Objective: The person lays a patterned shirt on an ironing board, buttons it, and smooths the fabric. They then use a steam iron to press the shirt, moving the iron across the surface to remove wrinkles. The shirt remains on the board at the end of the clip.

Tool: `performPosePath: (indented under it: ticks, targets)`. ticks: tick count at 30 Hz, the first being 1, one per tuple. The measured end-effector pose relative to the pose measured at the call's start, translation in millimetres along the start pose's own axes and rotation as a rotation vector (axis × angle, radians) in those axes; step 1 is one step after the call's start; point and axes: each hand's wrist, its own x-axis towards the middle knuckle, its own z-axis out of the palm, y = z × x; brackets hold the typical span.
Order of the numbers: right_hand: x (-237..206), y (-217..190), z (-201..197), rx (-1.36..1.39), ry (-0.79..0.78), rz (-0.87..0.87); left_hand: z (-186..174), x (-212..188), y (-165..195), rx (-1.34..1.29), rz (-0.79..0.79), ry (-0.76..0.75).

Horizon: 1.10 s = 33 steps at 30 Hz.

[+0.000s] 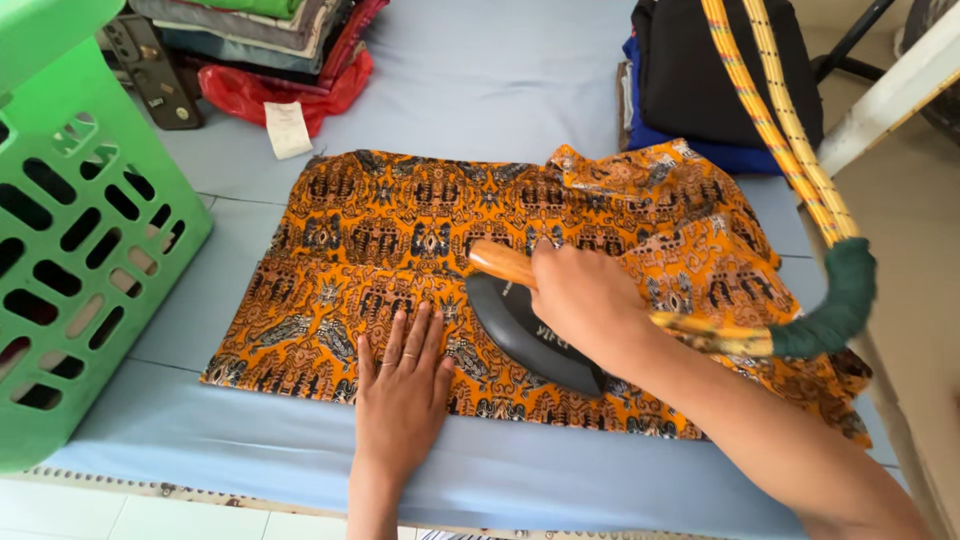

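The right hand (585, 300) is closed around the wooden handle (503, 264) of a dark, heavy-looking iron (525, 335). The iron stands flat on an orange cloth (400, 240), near the middle of its front half. A cord (790, 335) leaves the iron behind the wrist; it is wrapped first in yellow patterned fabric, then in dark green tape, and then it rises as a yellow braided rope toward the upper right.

The left hand (402, 385) lies flat on the same cloth, just beside the iron, with the fingers stretched and a little spread, palm down. It holds nothing, it only presses the fabric. A thin ring is on one finger.

The cloth is printed with black and grey ornaments in rows. It is smooth on the left and wrinkled at the right end. It lies on a bench (300, 450) covered with a pale blue sheet.

At the left edge stands a bright green plastic basket (70, 250) with oval holes in its wall; what is inside I cannot see. At the far side there is a pile of folded clothes (270, 40), and at the far right some black and blue folded fabric (700, 80).
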Motion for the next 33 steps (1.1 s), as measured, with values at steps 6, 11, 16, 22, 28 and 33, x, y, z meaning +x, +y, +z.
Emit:
performPosePath:
  ticks: [6,11,16,22,28,33]
  targets:
    - [-59.6,15.5,-12.5,-0.038,-0.113,0.024,-2.7,0.0,-3.0,-0.013,0.009,0.012]
    - [-117.2,37.9,-23.7,-0.084,-0.240,0.124,-2.8,-2.9,-4.7,-0.003,0.010,0.007]
    - [-143.4,55.0,-32.4,-0.234,-0.349,0.297,5.3,-5.2,-7.3,0.052,0.008,0.006]
    - [-115.4,58.4,-32.0,-0.184,-0.329,0.373,17.2,-9.6,-11.5,0.087,-0.025,-0.006]
    - [-66.9,59.2,-25.7,-0.176,-0.107,0.254,18.6,-7.2,-17.6,0.129,-0.016,-0.048]
    - [-65.9,58.8,-18.9,-0.172,0.039,0.158,9.1,-6.8,-20.4,0.059,0.006,-0.043]
